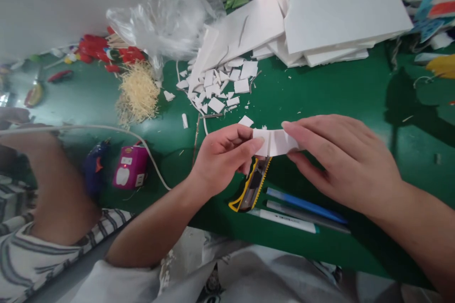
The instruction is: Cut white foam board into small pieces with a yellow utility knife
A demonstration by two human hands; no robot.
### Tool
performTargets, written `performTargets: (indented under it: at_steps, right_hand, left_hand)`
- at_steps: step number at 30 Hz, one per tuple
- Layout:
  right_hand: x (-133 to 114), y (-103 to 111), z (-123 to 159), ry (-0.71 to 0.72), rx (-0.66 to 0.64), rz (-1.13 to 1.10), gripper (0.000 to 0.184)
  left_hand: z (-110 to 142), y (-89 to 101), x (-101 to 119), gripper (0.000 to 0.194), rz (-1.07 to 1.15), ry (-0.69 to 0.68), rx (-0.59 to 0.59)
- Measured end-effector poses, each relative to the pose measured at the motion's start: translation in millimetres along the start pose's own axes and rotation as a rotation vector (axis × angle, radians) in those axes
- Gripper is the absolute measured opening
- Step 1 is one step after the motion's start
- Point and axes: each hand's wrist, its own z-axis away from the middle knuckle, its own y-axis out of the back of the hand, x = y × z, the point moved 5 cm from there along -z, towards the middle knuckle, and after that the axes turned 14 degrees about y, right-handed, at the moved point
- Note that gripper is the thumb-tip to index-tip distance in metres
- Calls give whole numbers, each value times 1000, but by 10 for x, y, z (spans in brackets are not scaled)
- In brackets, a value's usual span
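Observation:
Between my two hands is a small white foam piece, with a groove or seam running down it left of its middle. My left hand pinches its left end between thumb and fingers. The thumb and fingertips of my right hand close on its right end. Just below lies a yellow and black utility knife on the green table, its upper end partly hidden by the left hand. Small white foam offcuts are scattered beyond my hands.
Stacked white foam sheets stand at the back. A blue pen and a white marker lie near the front edge. Left are a pink power socket, a white cable, thin wooden shreds and another person's arm.

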Motion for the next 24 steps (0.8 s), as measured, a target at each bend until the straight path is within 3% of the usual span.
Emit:
performTargets:
  at_steps: [9, 14, 18, 24]
  right_hand:
    - [0, -21, -15, 2, 18, -44, 42]
    - [-7, -22, -16, 12, 13, -27, 35]
    - [-11, -19, -20, 19, 19, -6, 35]
    - [1, -21, -2, 9, 25, -27, 46]
  left_hand:
    - [-21, -83, -45, 24, 163, 157, -217]
    - [-20, -121, -99, 22, 17, 149, -151]
    - [25, -115, -72, 55, -122, -37, 6]
    - [136, -117, 18, 49, -393, -419, 98]
